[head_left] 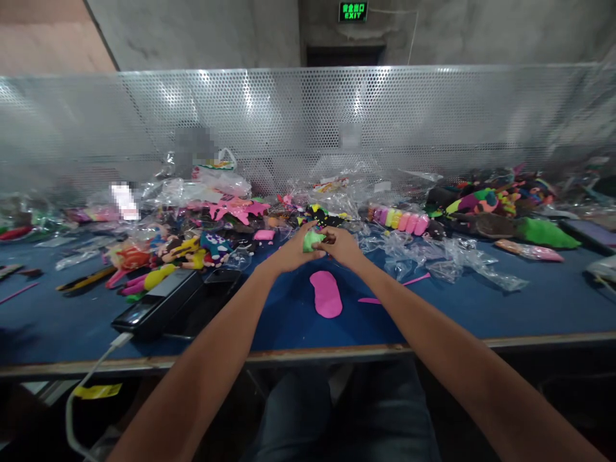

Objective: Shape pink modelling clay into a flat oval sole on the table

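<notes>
My left hand (pixel 294 251) and my right hand (pixel 341 245) meet above the middle of the blue table (pixel 481 308). Both are closed on a lump of green clay (pixel 312 240) held between them. The right hand's fingers pinch at its right side, where a small dark bit shows. On the table just below the hands lies a flat pink clay oval (pixel 326 294), with a thin pink strip (pixel 369 300) to its right.
Colourful clay figures (pixel 163 260) and crumpled clear plastic bags (pixel 423 250) crowd the far half of the table. A black device (pixel 158 307) with a white cable lies at the front left. A row of pastel clay pieces (pixel 399 220) sits behind. A perforated metal screen (pixel 308 122) closes off the back.
</notes>
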Demonstrator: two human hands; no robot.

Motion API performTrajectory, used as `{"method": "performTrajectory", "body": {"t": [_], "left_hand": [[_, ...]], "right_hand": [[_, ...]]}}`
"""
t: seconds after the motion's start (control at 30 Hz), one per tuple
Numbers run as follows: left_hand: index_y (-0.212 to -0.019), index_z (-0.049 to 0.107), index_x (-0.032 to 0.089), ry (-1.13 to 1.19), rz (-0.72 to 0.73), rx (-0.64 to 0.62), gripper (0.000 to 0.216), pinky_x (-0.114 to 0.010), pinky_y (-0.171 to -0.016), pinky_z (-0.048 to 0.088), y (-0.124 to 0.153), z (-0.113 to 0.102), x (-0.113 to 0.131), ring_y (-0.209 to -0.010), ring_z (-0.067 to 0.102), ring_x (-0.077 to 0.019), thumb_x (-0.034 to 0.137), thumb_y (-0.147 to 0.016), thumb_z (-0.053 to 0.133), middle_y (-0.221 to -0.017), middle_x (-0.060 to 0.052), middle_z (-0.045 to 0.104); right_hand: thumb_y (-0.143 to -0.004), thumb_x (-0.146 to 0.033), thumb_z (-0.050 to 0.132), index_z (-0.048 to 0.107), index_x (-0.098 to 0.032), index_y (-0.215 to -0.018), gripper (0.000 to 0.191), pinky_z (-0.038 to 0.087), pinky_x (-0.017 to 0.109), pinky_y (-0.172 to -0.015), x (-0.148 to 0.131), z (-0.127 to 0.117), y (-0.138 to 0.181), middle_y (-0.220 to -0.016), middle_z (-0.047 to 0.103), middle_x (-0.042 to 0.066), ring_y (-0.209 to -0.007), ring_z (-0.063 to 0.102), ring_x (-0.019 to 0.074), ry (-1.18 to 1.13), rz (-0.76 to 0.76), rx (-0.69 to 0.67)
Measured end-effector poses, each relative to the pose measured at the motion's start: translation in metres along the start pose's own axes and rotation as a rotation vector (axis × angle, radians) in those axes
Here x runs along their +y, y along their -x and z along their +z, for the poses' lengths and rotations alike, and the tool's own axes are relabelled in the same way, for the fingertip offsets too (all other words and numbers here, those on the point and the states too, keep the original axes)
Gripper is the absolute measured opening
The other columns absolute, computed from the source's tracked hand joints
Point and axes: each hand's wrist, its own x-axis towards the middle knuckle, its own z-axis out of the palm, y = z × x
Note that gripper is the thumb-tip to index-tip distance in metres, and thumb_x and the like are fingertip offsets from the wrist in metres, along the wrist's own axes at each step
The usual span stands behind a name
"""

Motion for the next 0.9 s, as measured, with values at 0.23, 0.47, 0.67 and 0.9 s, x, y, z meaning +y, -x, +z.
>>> {"method": "performTrajectory", "body": {"t": [0.23, 0.47, 0.67, 0.9], "left_hand": [[-0.138, 0.042, 0.016, -0.008, -0.108, 0.141, 0.057, -0.039, -0.103, 0.040, -0.006, 0.012, 0.005, -0.123, 0.050, -0.0258, 0.044, -0.089, 0.048, -0.135, -0.013, 0.052], [-0.112, 0.065, 0.011, 0.057, -0.133, 0.394, 0.044, -0.034, -0.103, 0.040, -0.012, 0.015, -0.004, -0.114, 0.057, -0.0202, 0.027, -0.091, 0.030, -0.117, -0.012, 0.066], [-0.101, 0.068, 0.014, 0.087, -0.146, 0.373, 0.042, -0.033, -0.097, 0.043, -0.012, 0.012, -0.004, -0.105, 0.060, -0.0202, 0.027, -0.089, 0.030, -0.109, -0.010, 0.069], [-0.082, 0.062, 0.014, 0.209, -0.098, 0.192, 0.044, -0.034, -0.083, 0.047, -0.006, 0.008, 0.002, -0.085, 0.059, -0.0207, 0.050, -0.089, 0.037, -0.080, -0.007, 0.064]], "right_hand": [[-0.076, -0.021, 0.061, 0.068, -0.019, -0.085, 0.011, 0.044, 0.027, -0.072, -0.004, -0.003, 0.000, -0.084, 0.069, 0.002, -0.074, 0.060, 0.0160, 0.348, -0.207, 0.120], [-0.080, -0.032, 0.066, 0.066, -0.022, -0.113, 0.034, 0.047, 0.027, -0.075, -0.013, -0.003, 0.002, -0.103, 0.071, 0.003, -0.080, 0.063, 0.0159, 0.222, -0.247, 0.052], [-0.076, -0.027, 0.073, 0.067, -0.021, -0.115, 0.040, 0.046, 0.034, -0.090, -0.020, -0.002, 0.002, -0.111, 0.069, 0.008, -0.098, 0.062, 0.0203, 0.381, -0.307, -0.061], [-0.080, -0.025, 0.071, 0.071, -0.017, -0.101, 0.022, 0.046, 0.033, -0.090, -0.017, -0.004, -0.001, -0.105, 0.070, 0.010, -0.102, 0.062, 0.0224, 0.520, -0.467, -0.153]]}}
